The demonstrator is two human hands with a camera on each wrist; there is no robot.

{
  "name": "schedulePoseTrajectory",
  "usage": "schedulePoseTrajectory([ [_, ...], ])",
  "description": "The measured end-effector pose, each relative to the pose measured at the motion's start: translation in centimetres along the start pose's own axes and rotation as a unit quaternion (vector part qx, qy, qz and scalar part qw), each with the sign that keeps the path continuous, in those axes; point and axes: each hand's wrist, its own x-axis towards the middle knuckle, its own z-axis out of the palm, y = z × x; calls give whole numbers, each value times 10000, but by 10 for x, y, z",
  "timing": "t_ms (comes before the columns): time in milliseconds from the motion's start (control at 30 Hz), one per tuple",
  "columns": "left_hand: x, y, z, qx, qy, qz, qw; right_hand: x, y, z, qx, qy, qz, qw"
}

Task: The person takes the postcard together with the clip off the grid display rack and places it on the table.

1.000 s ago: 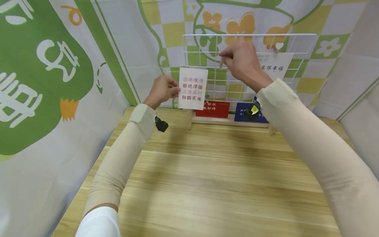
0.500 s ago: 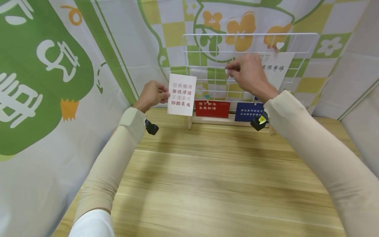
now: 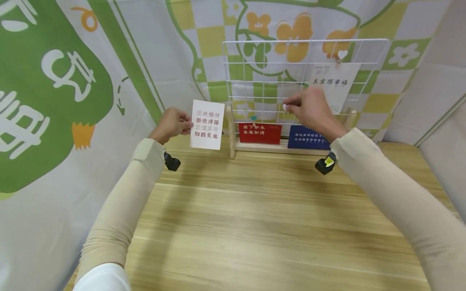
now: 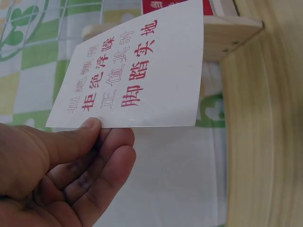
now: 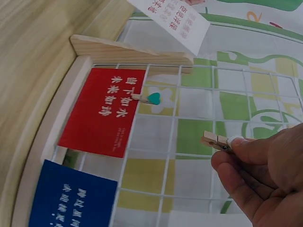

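Observation:
My left hand (image 3: 171,124) pinches the left edge of a white card (image 3: 206,125) with red Chinese print, held upright left of a white wire grid rack (image 3: 263,97). In the left wrist view the thumb (image 4: 71,142) presses on the card's edge. In front of the grid, my right hand (image 3: 312,109) pinches a small wooden clothespin (image 5: 217,141) by its white-topped end. Its tip points away from the fingers with nothing in it. A red card (image 3: 260,133) hangs low on the grid under a clothespin with a teal heart (image 5: 154,98).
A blue card (image 3: 307,137) sits right of the red one. Higher up at the right, a white card (image 3: 336,83) hangs from a white heart clip (image 3: 342,54). The rack stands on a wooden base (image 3: 232,133) at the back of the wooden table (image 3: 255,210), before a patterned cloth.
My left hand has moved left and down with the white card, away from the grid. The right hand has come down along the grid with the clothespin, uncovering more of the hanging white card.

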Motion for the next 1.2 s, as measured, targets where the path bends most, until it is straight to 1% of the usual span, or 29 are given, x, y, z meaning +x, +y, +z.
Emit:
schedulePoseTrajectory([
  [200, -2, -23, -7, 105, -73, -107, 9999, -10, 13, 12, 136, -202, 206, 9995],
  [333, -1, -38, -9, 207, -99, -229, 9995, -16, 21, 19, 90, -328, 345, 9988],
  [500, 3, -52, -10, 299, -108, -410, 9987, -21, 30, 27, 67, -327, 265, 9991],
  [567, 5, -57, -11, 321, -125, -437, 9985, -23, 33, 29, 83, -330, 218, 9992],
  [733, 7, -70, -14, 352, -177, -492, 9980, -27, 37, 33, 102, -411, 238, 9988],
  [867, 8, -81, -16, 398, -232, -648, 9968, -29, 41, 37, 159, -457, 212, 9986],
  [1000, 10, -93, -18, 442, -272, -761, 9957, -33, 45, 41, 189, -518, 291, 9981],
  [1200, 13, -112, -24, 551, -419, -904, 9935, -37, 51, 47, 171, -674, 394, 9968],
])
